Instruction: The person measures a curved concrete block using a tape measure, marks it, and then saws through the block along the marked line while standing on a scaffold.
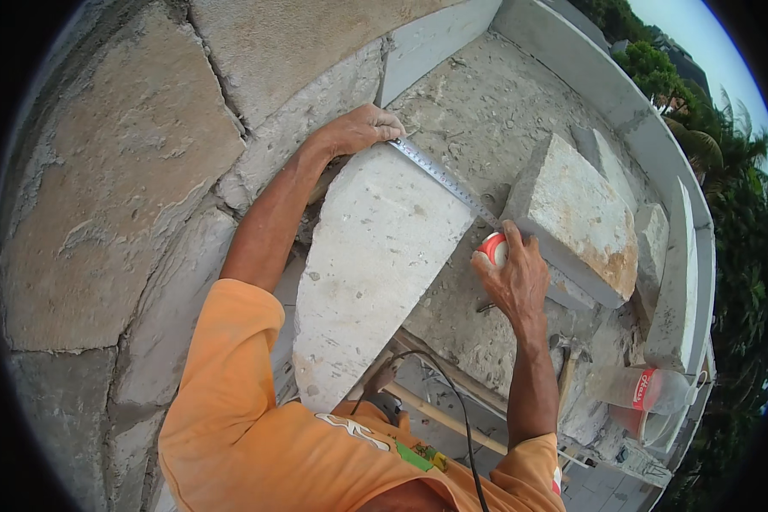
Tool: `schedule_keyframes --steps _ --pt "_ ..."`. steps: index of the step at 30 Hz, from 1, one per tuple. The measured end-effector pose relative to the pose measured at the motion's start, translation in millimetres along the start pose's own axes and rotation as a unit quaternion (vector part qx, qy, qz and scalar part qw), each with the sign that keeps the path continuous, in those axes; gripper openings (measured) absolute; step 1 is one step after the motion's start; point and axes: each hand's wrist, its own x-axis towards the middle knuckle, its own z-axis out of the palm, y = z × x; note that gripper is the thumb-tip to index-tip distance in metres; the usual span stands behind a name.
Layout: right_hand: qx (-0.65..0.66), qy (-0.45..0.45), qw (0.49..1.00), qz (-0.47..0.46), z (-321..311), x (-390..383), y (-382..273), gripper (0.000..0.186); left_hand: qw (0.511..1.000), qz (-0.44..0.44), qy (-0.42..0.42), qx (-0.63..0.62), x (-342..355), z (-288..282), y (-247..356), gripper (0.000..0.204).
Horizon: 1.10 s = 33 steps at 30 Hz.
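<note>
Both hands (520, 271) hold a tape measure (439, 175) (extended) across a pale slab (375, 247).

Tape case (492, 248) part-hidden, blade markings (438, 174) unreadable

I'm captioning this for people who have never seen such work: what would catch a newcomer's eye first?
Probably the large pale stone slab in the middle, tapering toward the person's orange shirt. Along its far edge runs a tape measure, its end at the left hand and its red-and-white case in the right hand. Next might come the thick stone block lying to the right.
</note>
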Motion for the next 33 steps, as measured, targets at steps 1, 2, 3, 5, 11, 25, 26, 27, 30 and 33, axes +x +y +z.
schedule_keyframes --steps 1,2,3,5,11,25,26,27,30,33 --pt "-0.004 0.003 1.000 -0.003 2 1 0 0.070 1.000 0.003 -0.020 0.002 0 -2 0 0.022" --pt "-0.002 0.000 1.000 -0.018 1 0 -3 0.070 0.999 0.007 -0.039 0.001 0 -5 1 0.023" --pt "-0.007 0.009 1.000 -0.019 1 0 -5 0.070 1.000 -0.001 -0.026 -0.003 1 -4 -1 0.023" --pt "-0.016 0.013 0.999 -0.032 0 -1 -5 0.069 0.999 0.017 -0.049 -0.013 3 -4 -3 0.024" --pt "-0.034 0.021 0.999 -0.018 1 -1 -5 0.069 0.999 0.007 -0.041 0.016 7 -1 -6 0.026" --pt "-0.025 0.010 0.999 -0.020 -1 2 -3 0.069 0.997 -0.026 -0.068 0.012 8 0 1 0.024" --pt "-0.024 0.011 1.000 -0.016 -1 2 -2 0.069 0.997 -0.026 -0.072 0.014 8 0 5 0.024" --pt "-0.018 0.006 1.000 -0.015 -1 2 0 0.069 0.994 -0.053 -0.095 0.025 8 -2 8 0.024" --pt "-0.008 -0.006 1.000 -0.013 -4 2 -2 0.068 0.992 -0.070 -0.100 0.020 2 -1 7 0.025" --pt "-0.004 0.003 1.000 -0.026 -1 0 2 0.068 0.997 -0.035 -0.071 0.022 -6 -1 -6 0.028"
